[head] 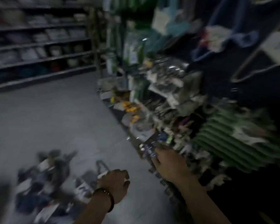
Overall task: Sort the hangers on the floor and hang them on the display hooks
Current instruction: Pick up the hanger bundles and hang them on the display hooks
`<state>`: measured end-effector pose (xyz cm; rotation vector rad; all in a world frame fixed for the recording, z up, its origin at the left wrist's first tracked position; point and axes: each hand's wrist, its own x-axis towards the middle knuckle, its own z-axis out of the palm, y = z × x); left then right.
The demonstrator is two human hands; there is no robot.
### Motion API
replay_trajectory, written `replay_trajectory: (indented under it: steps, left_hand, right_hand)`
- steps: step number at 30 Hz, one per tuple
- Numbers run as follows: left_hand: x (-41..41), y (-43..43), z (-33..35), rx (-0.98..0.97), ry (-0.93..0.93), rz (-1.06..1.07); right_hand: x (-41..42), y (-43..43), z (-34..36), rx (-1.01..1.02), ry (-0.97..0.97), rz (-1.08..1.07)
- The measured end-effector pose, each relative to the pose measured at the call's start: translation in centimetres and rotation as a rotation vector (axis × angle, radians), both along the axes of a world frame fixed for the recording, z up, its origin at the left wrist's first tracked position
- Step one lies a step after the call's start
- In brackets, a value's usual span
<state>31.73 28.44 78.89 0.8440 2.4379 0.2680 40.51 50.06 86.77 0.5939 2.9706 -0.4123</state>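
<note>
Motion blur smears the whole view, so fine detail is lost. A loose pile of dark hangers with white card labels (44, 180) lies on the grey floor (58, 120) near its lower left corner, just left of the left hand (116, 183) and well apart from the right hand (167, 164). The left hand, with a dark bracelet (106, 198) on its wrist, hangs above the floor with its fingers curled. One dark hanger with a white card (102, 170) shows right at its knuckles, at the pile's right edge — whether the fingers grip it or only hang in front of it cannot be told. The right hand reaches to the crowded display hooks (160, 113) along the floor's right edge, its fingertips at a small blue and white packet (148, 150) low on the rack — a pinch or a mere touch, the blur does not say. A green ribbed stack (233, 143) sits just right of that hand, and dark shelving with pale goods (39, 46) lines the floor's far left edge.
</note>
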Motion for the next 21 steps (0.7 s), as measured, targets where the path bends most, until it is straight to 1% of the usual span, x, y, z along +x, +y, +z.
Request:
replay_trajectory:
  steps: [4, 8, 14, 17, 21]
  left_hand:
    - [-1.7, -11.7, -4.6, -0.107, -0.118, 0.177]
    - [-3.0, -18.8, -7.9, -0.097, -0.226, 0.423]
    - [-7.4, -22.5, -13.6, -0.054, -0.374, 0.665]
    - [-10.3, -23.3, -19.5, -0.021, -0.441, 0.821]
    - [-14.1, -23.4, -30.1, 0.074, -0.541, 1.057]
  right_hand:
    - [-6.4, -9.9, -7.5, -0.145, -0.206, 0.163]
    - [-10.7, -16.2, -12.5, -0.268, -0.413, 0.285]
    - [-19.1, -20.5, -21.2, -0.334, -0.613, 0.351]
    - [-25.0, -21.7, -28.4, -0.330, -0.705, 0.393]
    - [-32.6, -23.6, -40.1, -0.322, -0.804, 0.455]
